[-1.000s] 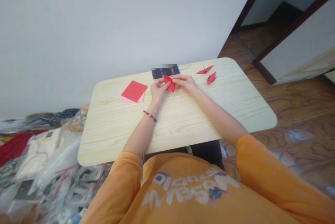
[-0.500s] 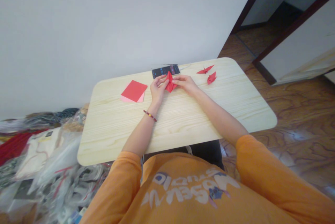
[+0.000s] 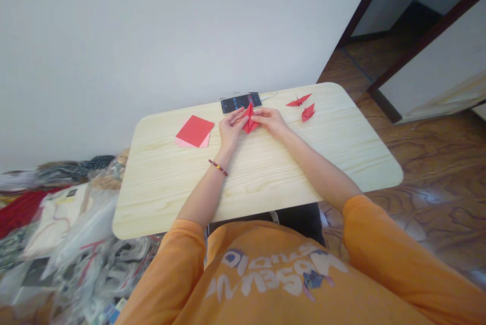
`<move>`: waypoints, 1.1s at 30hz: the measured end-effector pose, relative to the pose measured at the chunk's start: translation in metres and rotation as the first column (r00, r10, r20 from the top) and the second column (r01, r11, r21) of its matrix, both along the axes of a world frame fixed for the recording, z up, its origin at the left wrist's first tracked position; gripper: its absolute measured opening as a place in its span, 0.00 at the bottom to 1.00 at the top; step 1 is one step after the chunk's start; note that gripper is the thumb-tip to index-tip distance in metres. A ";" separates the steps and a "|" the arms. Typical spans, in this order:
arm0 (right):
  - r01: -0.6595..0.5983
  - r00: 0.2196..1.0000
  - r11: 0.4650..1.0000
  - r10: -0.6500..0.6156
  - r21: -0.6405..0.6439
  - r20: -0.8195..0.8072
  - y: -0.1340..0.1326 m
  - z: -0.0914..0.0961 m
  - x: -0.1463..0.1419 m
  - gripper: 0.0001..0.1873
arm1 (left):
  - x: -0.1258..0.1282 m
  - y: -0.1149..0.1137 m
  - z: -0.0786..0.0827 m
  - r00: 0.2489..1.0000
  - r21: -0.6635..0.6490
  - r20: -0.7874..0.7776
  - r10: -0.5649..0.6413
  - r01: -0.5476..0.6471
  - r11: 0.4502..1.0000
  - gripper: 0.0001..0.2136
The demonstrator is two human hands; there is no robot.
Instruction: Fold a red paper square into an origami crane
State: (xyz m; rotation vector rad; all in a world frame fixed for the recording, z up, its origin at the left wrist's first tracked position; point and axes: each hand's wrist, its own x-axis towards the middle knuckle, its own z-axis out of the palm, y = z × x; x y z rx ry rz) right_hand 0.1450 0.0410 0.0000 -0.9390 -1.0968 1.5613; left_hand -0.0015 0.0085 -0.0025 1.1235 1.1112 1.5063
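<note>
Between my hands is a piece of folded red origami paper [image 3: 249,121], diamond-shaped with a pointed top and a crease down its middle. My left hand [image 3: 231,128] pinches its left side, thumb in front. My right hand [image 3: 270,121] grips the right side with thumb and fingers. Both hands are over the far half of the pale wooden table [image 3: 266,178]. To the left lies a stack of square paper [image 3: 195,130], red on top with pink showing below. Over on the right sit two folded red pieces, a paper crane [image 3: 299,100] with spread wings and a more compact folded figure [image 3: 308,112].
Just behind my hands a phone [image 3: 231,105] with a lit screen lies at the table's far edge, a pale cable running from it. A white wall [image 3: 170,36] rises behind. Plastic-wrapped goods [image 3: 83,244] are heaped on the left; wooden flooring [image 3: 429,163] and a doorway are right.
The folded red paper looks narrower, its sides drawn inward between my fingers. My hands stay at nearly the same place, and the view has shifted very slightly.
</note>
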 end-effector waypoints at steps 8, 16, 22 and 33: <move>0.070 0.997 0.998 -0.070 -0.009 0.016 -0.001 0.002 0.000 0.22 | 0.002 -0.004 0.006 0.996 -0.009 0.011 -0.086 0.086 0.996 0.29; 0.173 0.983 0.981 -0.178 0.085 0.055 0.001 0.001 0.001 0.19 | 0.004 -0.003 0.003 0.997 -0.091 0.030 -0.072 0.075 0.993 0.32; 0.190 0.981 0.980 -0.192 0.063 0.034 0.001 0.004 0.000 0.23 | 0.004 -0.001 -0.002 0.989 -0.147 0.120 -0.083 0.100 0.984 0.33; 0.131 0.991 0.991 -0.131 0.037 0.007 0.001 0.001 0.001 0.24 | 0.004 -0.006 0.003 0.990 -0.102 0.073 -0.119 0.127 0.987 0.29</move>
